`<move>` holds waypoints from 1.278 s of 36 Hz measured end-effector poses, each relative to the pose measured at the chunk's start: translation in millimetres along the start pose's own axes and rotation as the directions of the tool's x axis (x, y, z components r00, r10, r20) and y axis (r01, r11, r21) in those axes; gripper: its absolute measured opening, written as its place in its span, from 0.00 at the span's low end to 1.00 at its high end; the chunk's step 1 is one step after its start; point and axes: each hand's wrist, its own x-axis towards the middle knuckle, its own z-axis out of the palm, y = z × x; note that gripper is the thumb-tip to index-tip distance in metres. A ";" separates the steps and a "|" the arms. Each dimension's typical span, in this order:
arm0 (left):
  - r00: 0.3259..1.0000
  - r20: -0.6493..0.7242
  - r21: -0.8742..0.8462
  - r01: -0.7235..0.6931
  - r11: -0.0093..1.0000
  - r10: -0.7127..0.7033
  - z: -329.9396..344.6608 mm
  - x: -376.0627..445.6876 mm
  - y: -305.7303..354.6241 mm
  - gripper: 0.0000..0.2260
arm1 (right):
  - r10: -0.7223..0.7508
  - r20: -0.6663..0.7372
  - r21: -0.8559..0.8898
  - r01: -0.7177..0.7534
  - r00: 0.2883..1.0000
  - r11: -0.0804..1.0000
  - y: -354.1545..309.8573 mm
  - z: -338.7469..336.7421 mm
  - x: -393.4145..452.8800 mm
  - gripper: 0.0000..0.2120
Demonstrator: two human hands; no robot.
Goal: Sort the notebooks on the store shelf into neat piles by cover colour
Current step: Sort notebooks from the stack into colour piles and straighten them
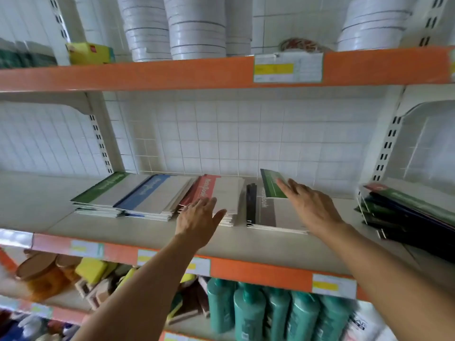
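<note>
Currently right hand (310, 205) pinches a green notebook (273, 184), tilted up over the black pile (268, 212) on the shelf (147, 225), left hand (200, 216) flat and open on the red pile (216, 195); notebook looks thin, light, floppy, probably slick, so hold near the spine.

shelf (138, 227) | notebook piles: green (98, 195) 9 o'clock, blue (150, 198), red (211, 193) centre, black (266, 212) | dark folders (406, 212) 3 o'clock
</note>
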 end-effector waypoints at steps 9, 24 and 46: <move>0.995 -0.019 0.049 0.099 0.994 -0.098 -34.7 -50.5 -145.1 0.25 | -0.041 -0.055 -0.004 0.041 0.998 0.999 -127.1 -26.2 33.5 0.40; 0.984 -0.046 0.059 0.176 0.983 -0.173 -63.5 -71.4 -326.1 0.29 | -0.172 -0.087 0.013 0.174 0.981 0.985 -326.0 -64.1 112.5 0.39; 0.985 -0.012 0.043 0.171 0.984 -0.170 -52.5 -6.3 -445.9 0.26 | -0.274 -0.005 0.080 0.273 0.962 0.959 -465.6 -45.6 217.6 0.34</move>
